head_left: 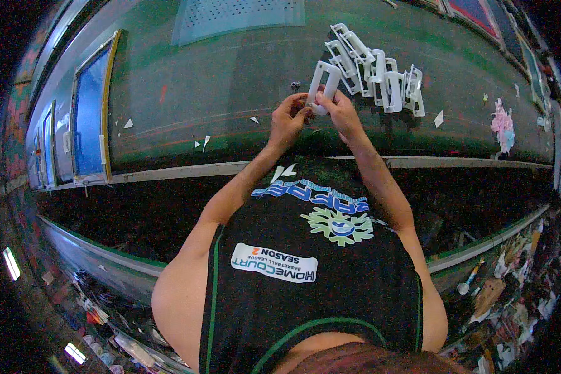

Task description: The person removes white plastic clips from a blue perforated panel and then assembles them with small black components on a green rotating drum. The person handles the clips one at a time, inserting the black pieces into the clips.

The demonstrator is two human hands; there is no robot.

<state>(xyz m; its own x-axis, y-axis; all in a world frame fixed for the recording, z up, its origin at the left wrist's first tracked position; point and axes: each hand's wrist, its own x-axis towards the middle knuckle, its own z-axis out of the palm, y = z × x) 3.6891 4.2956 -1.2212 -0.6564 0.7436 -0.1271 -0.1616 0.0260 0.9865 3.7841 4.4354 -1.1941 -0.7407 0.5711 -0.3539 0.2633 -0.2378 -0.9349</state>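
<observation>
Green tabletop beneath white frame between both hands

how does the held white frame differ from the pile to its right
The held frame is single; the pile has several, overlapping. The held frame is in the right grip; the pile lies untouched on the green table. Both are white, with long openings.

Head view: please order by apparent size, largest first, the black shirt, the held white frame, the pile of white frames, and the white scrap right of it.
1. Black shirt
2. Pile of white frames
3. Held white frame
4. White scrap
</observation>
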